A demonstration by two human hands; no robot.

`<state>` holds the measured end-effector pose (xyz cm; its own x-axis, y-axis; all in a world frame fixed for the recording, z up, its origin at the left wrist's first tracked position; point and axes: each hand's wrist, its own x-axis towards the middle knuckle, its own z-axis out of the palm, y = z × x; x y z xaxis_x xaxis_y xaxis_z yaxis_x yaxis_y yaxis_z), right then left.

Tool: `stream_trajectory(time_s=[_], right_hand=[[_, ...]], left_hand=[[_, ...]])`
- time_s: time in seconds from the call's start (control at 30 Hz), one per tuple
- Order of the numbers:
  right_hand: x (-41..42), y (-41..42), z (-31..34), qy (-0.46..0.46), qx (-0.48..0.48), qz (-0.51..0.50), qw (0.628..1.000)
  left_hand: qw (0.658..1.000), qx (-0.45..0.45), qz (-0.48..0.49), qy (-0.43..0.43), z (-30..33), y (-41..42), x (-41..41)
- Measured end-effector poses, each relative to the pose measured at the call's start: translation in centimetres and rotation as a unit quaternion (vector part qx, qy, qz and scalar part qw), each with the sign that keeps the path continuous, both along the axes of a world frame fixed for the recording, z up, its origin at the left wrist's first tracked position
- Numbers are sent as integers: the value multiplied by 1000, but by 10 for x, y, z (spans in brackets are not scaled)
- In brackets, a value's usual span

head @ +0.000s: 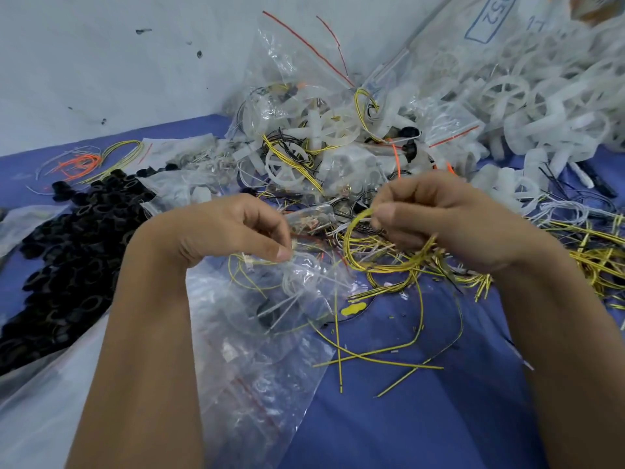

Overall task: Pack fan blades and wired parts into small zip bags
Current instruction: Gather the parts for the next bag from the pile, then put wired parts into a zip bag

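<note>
Fingers of your right hand (449,214) pinch a looped bundle of yellow wires (382,262), thumb on top; left hand (233,228) fingers pinch the mouth of a small zip bag (270,316) with thin white wires at the opening. Bag lies on the blue table (422,418) between your forearms, partly filled. Wires are light, springy, tangle easily: hold the loop where strands bunch, not loose ends. Bag film is thin and slippery, so keep the grip at the rim. Both wrists are raised, palms down, hands near each other above the clutter. White fan blades (507,93) pile far right, black rings (67,252) left
</note>
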<state>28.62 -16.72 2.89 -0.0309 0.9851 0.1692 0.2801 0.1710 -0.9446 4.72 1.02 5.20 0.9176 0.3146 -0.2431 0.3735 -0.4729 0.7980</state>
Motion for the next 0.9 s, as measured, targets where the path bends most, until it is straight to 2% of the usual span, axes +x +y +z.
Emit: stream_trajectory(time_s=[0.1, 0.2, 0.27, 0.37, 0.47, 0.53, 0.6, 0.67, 0.73, 0.8, 0.9], right_hand=[[4, 5, -4, 99, 61, -71, 991], [7, 11, -9, 102, 90, -172, 976], [7, 12, -8, 148, 107, -228, 956], [12, 10, -3, 276, 128, -281, 910], [19, 9, 1, 399, 129, -325, 848], [21, 8, 1, 449, 158, -331, 815], [23, 7, 1, 410, 184, -338, 827], [20, 7, 1, 321, 176, -325, 872], [12, 10, -2, 262, 137, -281, 913], [4, 14, -5, 234, 100, -243, 936], [-2, 17, -11, 240, 72, -211, 945]], left_hand=[[1000, -4, 20, -15, 1, -1, 3], [1000, -2, 1, -16, 3, -5, 5], [1000, -1, -6, -17, 4, -6, 6], [1000, -3, -14, -23, 3, -4, 5], [999, -5, -23, -22, 2, -2, 4], [1000, 1, -21, -17, 1, 0, 3], [1000, 16, -15, -19, 1, 0, 2], [998, 31, 28, -57, 3, -4, 5], [984, 40, 108, -136, 3, -7, 14], [969, 60, 159, -182, 3, -10, 25], [976, 61, 138, -158, 1, -16, 40]])
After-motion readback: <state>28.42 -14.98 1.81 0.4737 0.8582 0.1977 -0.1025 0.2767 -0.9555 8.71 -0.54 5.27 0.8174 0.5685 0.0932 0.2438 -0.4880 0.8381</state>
